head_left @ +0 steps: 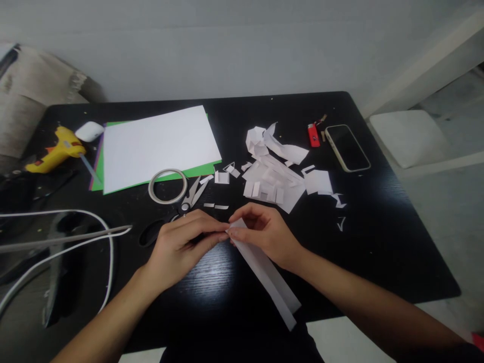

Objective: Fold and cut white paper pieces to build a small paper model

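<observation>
Both hands meet over the near middle of the black table [378, 212]. My right hand [266, 234] pinches the top end of a long folded white paper strip [274, 285], which runs down and right to the table's front edge. My left hand [181, 247] has its fingers pressed together on the same end of the strip, fingertips touching those of the right hand. Just behind my left hand lie scissors [189, 199] with black handles, partly hidden by the hand.
A pile of white paper scraps [272, 176] lies behind the hands. A tape ring [167, 185], white sheets on green paper [159, 143], a yellow glue gun [56, 151], a red lighter [313, 134] and a phone [347, 147] sit farther back. White cable [106, 242] curves at left.
</observation>
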A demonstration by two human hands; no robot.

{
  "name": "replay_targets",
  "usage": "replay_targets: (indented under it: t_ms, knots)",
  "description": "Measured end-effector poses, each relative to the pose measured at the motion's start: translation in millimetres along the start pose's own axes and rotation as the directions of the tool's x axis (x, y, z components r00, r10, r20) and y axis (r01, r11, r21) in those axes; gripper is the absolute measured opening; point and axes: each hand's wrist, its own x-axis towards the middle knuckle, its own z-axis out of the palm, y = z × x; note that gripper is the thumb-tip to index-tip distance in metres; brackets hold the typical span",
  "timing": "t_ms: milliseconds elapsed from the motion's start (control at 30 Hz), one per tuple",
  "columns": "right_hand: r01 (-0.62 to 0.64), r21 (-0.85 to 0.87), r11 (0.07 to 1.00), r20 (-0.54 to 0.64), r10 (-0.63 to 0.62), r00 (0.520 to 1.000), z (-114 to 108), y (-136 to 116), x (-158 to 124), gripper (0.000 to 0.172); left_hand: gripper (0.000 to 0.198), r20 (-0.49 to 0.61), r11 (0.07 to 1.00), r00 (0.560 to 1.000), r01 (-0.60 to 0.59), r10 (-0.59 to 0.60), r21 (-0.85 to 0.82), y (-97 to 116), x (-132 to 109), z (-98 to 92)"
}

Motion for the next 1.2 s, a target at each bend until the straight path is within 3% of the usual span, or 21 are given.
replay_targets:
  t_ms: [233,600,1200]
  knots:
    - [-0.033,-0.052,0.998,-0.051,0.031,0.998,-1.7,-0.7,-0.4,0.030,0.019,-0.018,1.000,1.000,0.005,-0.005,-0.018,1.4,0.6,0.5]
    - [-0.116,0.074,0.991,-0.019,0.117,0.993,-1.9,2.5,-2.0,0.026,0.023,-0.047,1.000,0.999,-0.024,0.023,-0.012,0.5,-2.1,4.6]
    - [-0.205,0.125,0.971,0.011,0.205,0.979,-0.8,-2.5,-1.0,0.023,0.024,-0.050,0.998,0.997,-0.057,0.057,0.003,0.0,-3.6,4.9]
